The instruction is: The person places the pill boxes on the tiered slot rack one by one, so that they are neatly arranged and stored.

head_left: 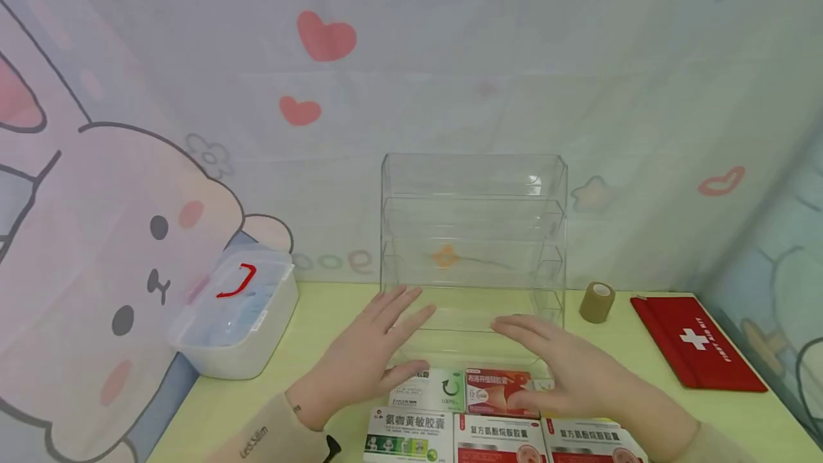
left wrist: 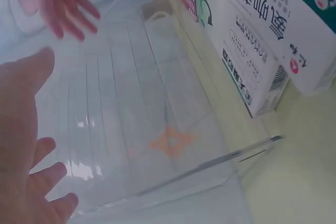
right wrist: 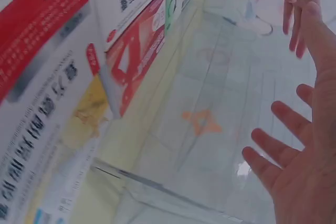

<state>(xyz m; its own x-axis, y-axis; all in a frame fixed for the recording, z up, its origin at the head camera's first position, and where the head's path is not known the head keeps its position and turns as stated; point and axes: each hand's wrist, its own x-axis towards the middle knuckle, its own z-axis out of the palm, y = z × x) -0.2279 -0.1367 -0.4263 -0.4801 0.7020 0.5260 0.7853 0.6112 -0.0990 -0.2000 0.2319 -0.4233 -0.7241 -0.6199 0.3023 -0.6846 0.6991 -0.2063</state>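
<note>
A clear tiered rack [head_left: 472, 198] stands at the back of the table. My left hand [head_left: 360, 359] is held over its lower front left, fingers spread and straight. Opposite, at the lower front right, is my right hand [head_left: 572, 370], its fingers also extended, palm turned inward. Neither hand holds anything, and in the wrist views both appear apart from the rack. Below them lie medicine boxes: a white and green box [head_left: 444, 388], a red box [head_left: 498, 383], a white box with a green strip [head_left: 408, 438] and two white and red boxes [head_left: 501, 441]. My right hand partly hides the boxes at right.
A white lidded bin [head_left: 257, 349] with a red handle sits at the left. To the rack's right stand a brown tape roll [head_left: 596, 302] and a red first aid pouch [head_left: 701, 341]. A printed curtain [head_left: 450, 91] hangs behind the table. A dark cable runs at the far right.
</note>
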